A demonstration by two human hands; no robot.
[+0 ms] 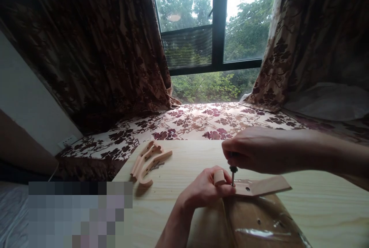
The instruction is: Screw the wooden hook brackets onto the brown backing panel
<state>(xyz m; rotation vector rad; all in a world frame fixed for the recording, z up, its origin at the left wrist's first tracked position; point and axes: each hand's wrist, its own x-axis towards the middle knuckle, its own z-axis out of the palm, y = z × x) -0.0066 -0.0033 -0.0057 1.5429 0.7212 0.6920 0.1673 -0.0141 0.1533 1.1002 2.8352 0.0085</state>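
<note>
Wooden piece (268, 186) pinched in my left hand (200, 189), screwdriver (233, 176) gripped in my right hand (252, 152); tilting it could gouge the wood.

Right hand (243, 150) closed above, left hand (206, 186) curled lower, forearms (319, 150) converging.

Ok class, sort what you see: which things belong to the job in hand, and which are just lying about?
Job: screwdriver; wooden piece under its tip; wrapped brown slab beneath; probably the curved pieces and screws too.

Apparently lying about: white cord, left; sheer white material, right.
</note>
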